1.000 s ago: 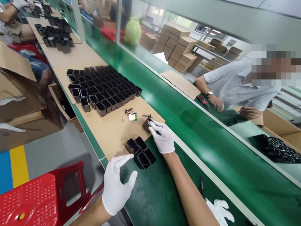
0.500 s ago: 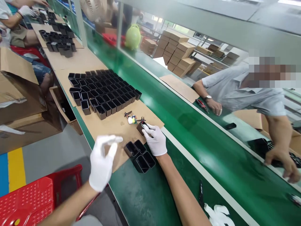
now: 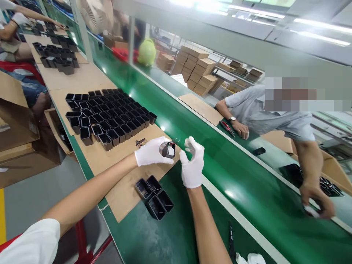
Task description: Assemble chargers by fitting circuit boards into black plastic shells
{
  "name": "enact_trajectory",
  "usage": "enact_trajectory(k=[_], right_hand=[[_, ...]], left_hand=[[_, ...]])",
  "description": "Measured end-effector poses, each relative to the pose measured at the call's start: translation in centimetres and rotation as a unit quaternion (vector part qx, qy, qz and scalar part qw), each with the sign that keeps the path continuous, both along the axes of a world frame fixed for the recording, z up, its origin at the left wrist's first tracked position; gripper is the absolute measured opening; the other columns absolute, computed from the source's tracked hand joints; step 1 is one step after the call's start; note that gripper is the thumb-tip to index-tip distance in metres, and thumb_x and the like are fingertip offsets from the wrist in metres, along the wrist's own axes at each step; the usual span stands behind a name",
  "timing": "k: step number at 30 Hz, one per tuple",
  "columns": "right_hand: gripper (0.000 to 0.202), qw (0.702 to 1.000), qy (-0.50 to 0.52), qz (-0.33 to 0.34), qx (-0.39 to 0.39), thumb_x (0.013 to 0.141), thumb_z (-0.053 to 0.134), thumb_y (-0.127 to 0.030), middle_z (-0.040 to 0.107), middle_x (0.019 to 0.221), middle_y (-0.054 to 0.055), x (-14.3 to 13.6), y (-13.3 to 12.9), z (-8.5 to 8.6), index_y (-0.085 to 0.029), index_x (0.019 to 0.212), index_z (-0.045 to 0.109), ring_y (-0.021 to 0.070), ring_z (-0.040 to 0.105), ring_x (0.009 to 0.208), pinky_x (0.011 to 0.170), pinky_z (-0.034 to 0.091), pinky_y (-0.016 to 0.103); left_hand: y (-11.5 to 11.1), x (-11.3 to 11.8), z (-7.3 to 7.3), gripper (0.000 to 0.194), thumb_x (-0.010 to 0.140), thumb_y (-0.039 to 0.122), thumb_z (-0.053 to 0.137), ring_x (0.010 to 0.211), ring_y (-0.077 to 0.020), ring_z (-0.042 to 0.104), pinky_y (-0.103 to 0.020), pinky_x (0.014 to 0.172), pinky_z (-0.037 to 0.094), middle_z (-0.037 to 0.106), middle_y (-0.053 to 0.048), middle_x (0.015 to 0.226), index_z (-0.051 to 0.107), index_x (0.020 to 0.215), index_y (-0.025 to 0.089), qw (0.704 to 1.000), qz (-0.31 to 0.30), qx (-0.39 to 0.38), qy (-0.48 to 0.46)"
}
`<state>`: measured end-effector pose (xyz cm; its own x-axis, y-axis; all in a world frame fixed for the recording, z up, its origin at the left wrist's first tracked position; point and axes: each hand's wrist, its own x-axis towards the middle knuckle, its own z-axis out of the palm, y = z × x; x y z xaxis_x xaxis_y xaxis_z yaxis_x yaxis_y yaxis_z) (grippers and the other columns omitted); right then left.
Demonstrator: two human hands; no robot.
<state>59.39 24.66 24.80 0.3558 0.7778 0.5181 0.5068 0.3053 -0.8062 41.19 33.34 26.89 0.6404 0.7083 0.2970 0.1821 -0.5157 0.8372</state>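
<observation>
My left hand [image 3: 152, 152], in a white glove, is closed around a small black box [image 3: 164, 150] above the cardboard sheet. Inside the box's open end sit a white part [image 3: 171, 150] and thin wires. My gloved right hand [image 3: 192, 163] is just to the right of the box, apart from it, its fingers curled but spread, with nothing in them. Left of the box, a small dark part [image 3: 140, 142] lies on the cardboard, partly hidden by my left hand. Closer to me stands a cluster of several open black boxes [image 3: 156, 206].
Rows of open black boxes [image 3: 112, 123] cover the cardboard sheet [image 3: 123, 194]. A green conveyor belt [image 3: 236, 183] runs along the right. Across it, a co-worker's hand [image 3: 316, 201] holds something whitish beside black parts. A black-handled tool [image 3: 231, 238] lies near the front.
The black box has passed from my right hand to my left. My left hand has moved forward and right to it; my right hand has let go and shifted slightly right. The view has turned a little.
</observation>
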Motion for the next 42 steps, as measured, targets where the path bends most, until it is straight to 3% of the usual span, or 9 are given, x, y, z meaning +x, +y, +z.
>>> enact_trajectory(k=[2, 4, 9, 16, 24, 31, 36, 39, 42], right_hand=[[0.059, 0.996, 0.008, 0.074, -0.048, 0.092, 0.079, -0.055, 0.071, 0.150, 0.012, 1.2, -0.2, 1.4, -0.029, 0.145, 0.070, 0.0326, 0.067, 0.140, 0.118, 0.058, 0.054], [0.052, 0.986, 0.025, 0.136, -0.097, 0.091, 0.080, -0.059, 0.078, 0.139, 0.010, 1.8, -0.3, 2.2, -0.029, 0.133, 0.077, 0.0320, 0.075, 0.129, 0.111, 0.063, 0.052], [0.037, 0.975, 0.059, 0.164, -0.140, 0.086, 0.087, -0.057, 0.084, 0.118, 0.007, 1.8, -0.4, 2.6, -0.026, 0.107, 0.083, 0.0275, 0.081, 0.107, 0.096, 0.068, 0.044], [0.027, 0.981, 0.046, 0.133, -0.136, 0.080, 0.093, -0.048, 0.081, 0.099, 0.004, 1.9, -1.0, 3.9, -0.026, 0.095, 0.085, 0.0224, 0.078, 0.089, 0.081, 0.067, 0.037], [0.028, 0.996, 0.022, 0.027, -0.077, 0.085, 0.089, -0.043, 0.077, 0.106, 0.007, -0.8, -0.3, 2.2, -0.027, 0.107, 0.083, 0.0252, 0.077, 0.099, 0.093, 0.067, 0.045], [0.030, 0.997, 0.018, -0.041, -0.055, 0.089, 0.086, -0.045, 0.078, 0.111, 0.009, -3.4, 0.2, 0.1, -0.026, 0.111, 0.082, 0.0286, 0.078, 0.104, 0.101, 0.067, 0.052], [0.024, 0.998, -0.005, -0.053, -0.040, 0.092, 0.084, -0.043, 0.079, 0.109, 0.010, -4.4, -0.2, -0.3, -0.027, 0.109, 0.084, 0.0300, 0.077, 0.105, 0.102, 0.066, 0.052], [0.022, 0.998, -0.013, -0.043, -0.041, 0.096, 0.079, -0.040, 0.081, 0.120, 0.010, -4.6, -0.2, -0.3, -0.027, 0.114, 0.084, 0.0304, 0.078, 0.115, 0.107, 0.065, 0.052], [0.020, 0.998, -0.019, -0.040, -0.044, 0.096, 0.078, -0.037, 0.085, 0.115, 0.008, -4.5, -0.2, -0.3, -0.027, 0.112, 0.084, 0.0294, 0.081, 0.110, 0.107, 0.066, 0.051]], left_hand=[[-0.1, -0.8, -0.3, 0.055, 0.071, 0.027, 0.095, 0.111, -0.0264, 0.077, -0.038, 0.102, 0.060, 0.079, -0.005, 0.120, 0.070, 0.120, 0.022, 0.999, -0.030, -0.015, -0.014], [-0.1, -1.4, -0.5, 0.055, 0.071, 0.027, 0.095, 0.111, -0.0257, 0.078, -0.038, 0.101, 0.060, 0.079, -0.004, 0.120, 0.070, 0.120, 0.023, 0.998, -0.057, -0.026, -0.018], [-0.4, -1.7, -0.2, 0.053, 0.067, 0.034, 0.098, 0.102, -0.0257, 0.077, -0.036, 0.091, 0.059, 0.080, -0.001, 0.111, 0.071, 0.111, 0.023, 0.996, -0.077, -0.034, 0.005], [-1.1, -1.3, 0.3, 0.049, 0.062, 0.037, 0.100, 0.085, -0.0209, 0.074, -0.033, 0.081, 0.058, 0.075, 0.002, 0.095, 0.070, 0.098, 0.023, 0.997, -0.064, 0.003, 0.033], [-1.4, -0.2, 0.5, 0.018, 0.081, 0.028, 0.082, 0.087, -0.0253, 0.069, -0.036, 0.079, 0.056, 0.066, -0.002, 0.083, 0.076, 0.098, 0.024, 0.990, 0.081, 0.100, 0.049], [-1.1, -0.2, -1.3, 0.047, 0.079, 0.022, 0.080, 0.096, -0.0287, 0.068, -0.039, 0.086, 0.059, 0.066, -0.007, 0.098, 0.073, 0.126, 0.023, 0.968, 0.176, 0.163, 0.077], [-0.9, 0.1, -2.3, 0.037, 0.091, 0.029, 0.073, 0.091, -0.0274, 0.067, -0.038, 0.083, 0.058, 0.064, -0.007, 0.093, 0.073, 0.127, 0.021, 0.957, 0.195, 0.195, 0.092], [-0.8, 0.1, -2.6, 0.045, 0.089, 0.030, 0.075, 0.093, -0.0285, 0.067, -0.039, 0.082, 0.058, 0.065, -0.008, 0.096, 0.071, 0.133, 0.020, 0.953, 0.200, 0.209, 0.096], [-0.9, 0.0, -2.7, 0.043, 0.086, 0.025, 0.074, 0.092, -0.0284, 0.066, -0.039, 0.080, 0.058, 0.064, -0.008, 0.095, 0.073, 0.129, 0.021, 0.950, 0.198, 0.219, 0.100]])
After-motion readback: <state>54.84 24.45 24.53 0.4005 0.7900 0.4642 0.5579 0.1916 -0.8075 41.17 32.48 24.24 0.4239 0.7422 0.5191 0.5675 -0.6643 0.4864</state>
